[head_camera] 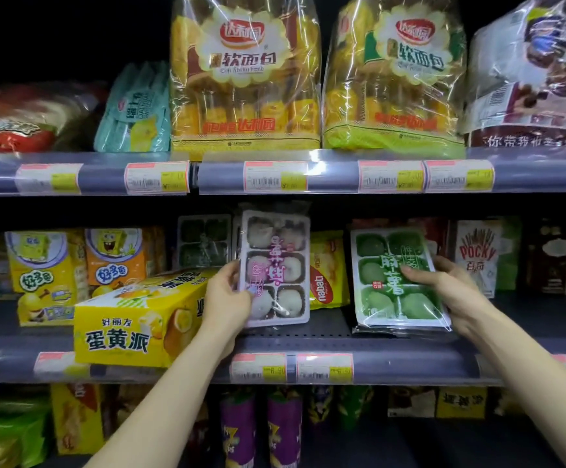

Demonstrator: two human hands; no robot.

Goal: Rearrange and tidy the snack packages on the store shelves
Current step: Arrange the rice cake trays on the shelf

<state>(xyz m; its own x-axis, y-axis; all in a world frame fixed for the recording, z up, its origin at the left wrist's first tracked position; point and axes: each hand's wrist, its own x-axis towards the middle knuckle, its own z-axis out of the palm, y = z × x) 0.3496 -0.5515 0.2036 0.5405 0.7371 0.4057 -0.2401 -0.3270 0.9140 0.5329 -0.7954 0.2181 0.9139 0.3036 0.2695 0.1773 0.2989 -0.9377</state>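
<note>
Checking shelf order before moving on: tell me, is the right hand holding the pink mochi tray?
No, the right hand grips the green mochi tray; the left hand holds the pink mochi tray.

Pink-lettered mochi tray point(276, 268) with pale balls; green mochi tray point(397, 278) with white lettering; yellow box point(133, 325) printed in black characters; bread bags point(244, 72) marked in yellow and red; shelf rails point(335, 172) coloured grey-blue.

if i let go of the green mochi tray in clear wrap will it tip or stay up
The green six-cell mochi tray in clear wrap stands on edge, thin and tall, so it likely tips without the right hand. The moulded tray probably stays stiff. The glossy film may slip.
</note>
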